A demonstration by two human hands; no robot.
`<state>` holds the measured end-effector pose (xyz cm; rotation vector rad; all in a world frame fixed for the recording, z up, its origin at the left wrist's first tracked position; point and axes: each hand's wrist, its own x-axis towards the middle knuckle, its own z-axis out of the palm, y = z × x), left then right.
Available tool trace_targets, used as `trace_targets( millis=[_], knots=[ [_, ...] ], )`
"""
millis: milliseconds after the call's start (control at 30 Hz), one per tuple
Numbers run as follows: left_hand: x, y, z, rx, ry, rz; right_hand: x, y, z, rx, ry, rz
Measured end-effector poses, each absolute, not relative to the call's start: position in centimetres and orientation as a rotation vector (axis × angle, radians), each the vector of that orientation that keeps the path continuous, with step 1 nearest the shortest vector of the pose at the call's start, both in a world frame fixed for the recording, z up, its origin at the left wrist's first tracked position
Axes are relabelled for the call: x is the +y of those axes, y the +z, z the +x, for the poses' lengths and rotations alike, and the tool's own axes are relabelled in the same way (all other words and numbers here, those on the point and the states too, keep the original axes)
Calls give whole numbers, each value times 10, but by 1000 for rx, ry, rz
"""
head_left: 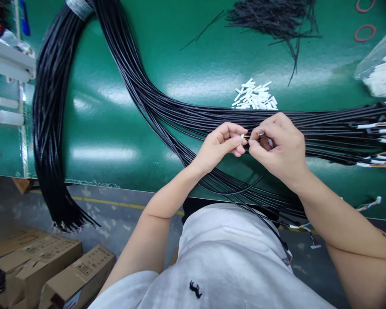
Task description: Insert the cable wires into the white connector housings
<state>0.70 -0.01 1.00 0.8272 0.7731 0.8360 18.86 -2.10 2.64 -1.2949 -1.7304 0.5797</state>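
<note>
My left hand (223,143) is closed in a pinch on a small white connector (242,137). My right hand (278,143) is closed around the thin coloured wires (252,135) at the end of a black cable and meets the left hand fingertip to fingertip. Both hands hover over a thick bundle of black cables (186,116) lying across the green table (116,128). A small heap of white connectors (254,99) lies just beyond my hands.
The cable bundle loops off the table's left edge (51,128). Black cable ties (273,19) lie at the back, two red rubber rings (365,32) and a plastic bag of white parts (381,71) at the right. Cardboard boxes (51,266) stand on the floor.
</note>
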Motion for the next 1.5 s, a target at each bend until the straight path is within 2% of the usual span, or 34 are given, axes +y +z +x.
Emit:
trace_targets(
  millis=[200,600,800,1000,1267,1400,1500],
  knots=[
    [0,9,7,782,816,856,-21,33,191,-1677,758,-1359],
    [1,8,8,790,759,840,-20,33,188,-1600,892,-1354],
    [3,12,6,826,877,879,-13,29,198,-1259,1348,-1324],
    [2,11,7,894,926,933,-8,32,199,-1041,1527,-1199],
    [0,9,7,856,870,981,-15,33,199,-1342,1273,-1295],
    [-4,10,5,846,959,1123,-15,37,197,-1621,1020,-1311],
    [-7,11,6,864,1035,1277,-13,37,197,-1719,1003,-1301]
  ],
)
